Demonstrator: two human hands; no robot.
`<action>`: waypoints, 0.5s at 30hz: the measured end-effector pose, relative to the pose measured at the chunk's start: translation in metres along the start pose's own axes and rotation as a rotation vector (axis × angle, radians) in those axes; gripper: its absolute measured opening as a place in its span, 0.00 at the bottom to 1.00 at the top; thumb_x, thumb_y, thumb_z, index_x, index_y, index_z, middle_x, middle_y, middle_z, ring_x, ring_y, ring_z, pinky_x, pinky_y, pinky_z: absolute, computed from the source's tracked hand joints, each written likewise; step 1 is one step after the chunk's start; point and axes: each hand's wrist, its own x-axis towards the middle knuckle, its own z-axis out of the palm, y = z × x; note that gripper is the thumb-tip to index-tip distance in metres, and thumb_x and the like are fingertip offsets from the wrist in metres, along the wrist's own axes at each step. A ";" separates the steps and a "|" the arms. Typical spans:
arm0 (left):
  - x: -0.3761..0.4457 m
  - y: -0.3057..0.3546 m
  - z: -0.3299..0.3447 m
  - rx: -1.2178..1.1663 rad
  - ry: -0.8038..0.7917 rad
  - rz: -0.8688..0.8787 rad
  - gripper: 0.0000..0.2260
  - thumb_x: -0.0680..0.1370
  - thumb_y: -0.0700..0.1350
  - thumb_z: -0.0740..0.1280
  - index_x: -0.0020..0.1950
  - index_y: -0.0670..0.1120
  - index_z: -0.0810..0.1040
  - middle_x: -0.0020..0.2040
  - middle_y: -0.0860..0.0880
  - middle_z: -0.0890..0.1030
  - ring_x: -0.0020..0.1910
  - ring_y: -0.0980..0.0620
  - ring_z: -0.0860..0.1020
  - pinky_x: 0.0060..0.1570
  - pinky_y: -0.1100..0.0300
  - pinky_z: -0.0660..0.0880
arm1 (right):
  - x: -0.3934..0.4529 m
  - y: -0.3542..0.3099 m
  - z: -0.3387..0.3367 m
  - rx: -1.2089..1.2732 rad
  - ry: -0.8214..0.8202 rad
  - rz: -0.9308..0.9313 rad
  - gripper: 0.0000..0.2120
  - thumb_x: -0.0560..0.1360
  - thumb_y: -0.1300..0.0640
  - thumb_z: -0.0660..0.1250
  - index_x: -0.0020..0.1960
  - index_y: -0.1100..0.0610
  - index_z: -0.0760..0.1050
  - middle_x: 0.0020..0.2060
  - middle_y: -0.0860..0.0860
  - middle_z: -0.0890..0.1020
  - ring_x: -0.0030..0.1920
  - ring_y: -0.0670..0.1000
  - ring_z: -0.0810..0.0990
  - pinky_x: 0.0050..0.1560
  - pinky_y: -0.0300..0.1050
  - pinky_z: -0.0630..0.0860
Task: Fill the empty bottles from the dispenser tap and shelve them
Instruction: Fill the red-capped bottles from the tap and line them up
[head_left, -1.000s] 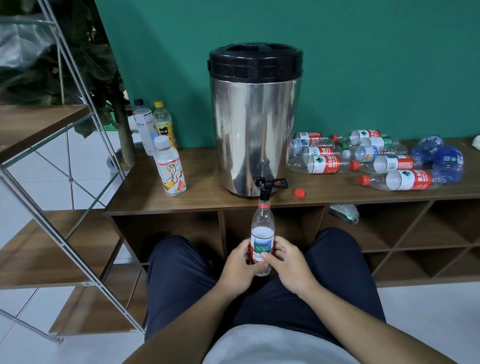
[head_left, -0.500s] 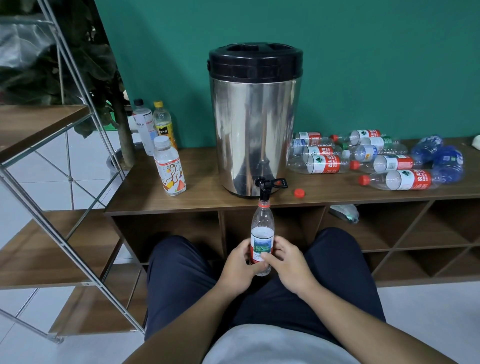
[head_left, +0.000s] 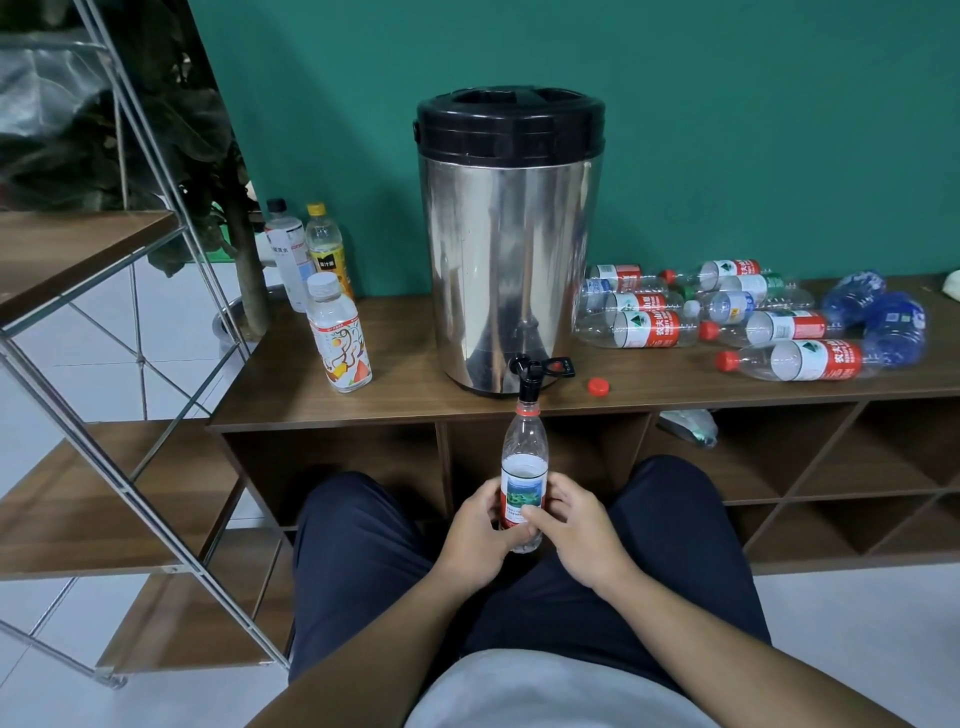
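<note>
A clear plastic bottle with a red neck ring and a green-and-white label stands upright between the person's knees, its open mouth right under the black tap of the tall steel dispenser with a black lid. Water reaches about the top of its label, whose print is too small to read. The left hand and right hand both wrap its lower half. A loose red cap lies on the brown wooden bench, near a heap of empty red-labelled bottles.
</note>
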 end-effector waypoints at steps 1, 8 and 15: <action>0.000 0.000 0.000 -0.003 -0.001 0.001 0.25 0.80 0.41 0.81 0.74 0.56 0.80 0.65 0.58 0.87 0.67 0.57 0.84 0.71 0.52 0.81 | 0.000 0.000 0.000 0.000 0.000 0.001 0.21 0.80 0.59 0.78 0.71 0.46 0.80 0.62 0.45 0.88 0.64 0.47 0.86 0.68 0.56 0.83; 0.001 -0.001 0.000 -0.013 -0.002 -0.001 0.25 0.79 0.42 0.82 0.74 0.56 0.80 0.66 0.58 0.87 0.68 0.57 0.84 0.72 0.49 0.81 | 0.000 -0.002 0.000 -0.007 0.005 0.003 0.22 0.80 0.59 0.78 0.71 0.45 0.80 0.62 0.43 0.88 0.64 0.47 0.86 0.67 0.56 0.84; 0.002 -0.001 0.000 -0.016 -0.004 0.004 0.27 0.79 0.41 0.82 0.75 0.56 0.80 0.67 0.58 0.86 0.68 0.56 0.84 0.72 0.48 0.81 | -0.003 -0.005 0.000 -0.016 0.008 -0.006 0.20 0.81 0.60 0.77 0.68 0.43 0.81 0.61 0.42 0.88 0.63 0.45 0.86 0.67 0.54 0.84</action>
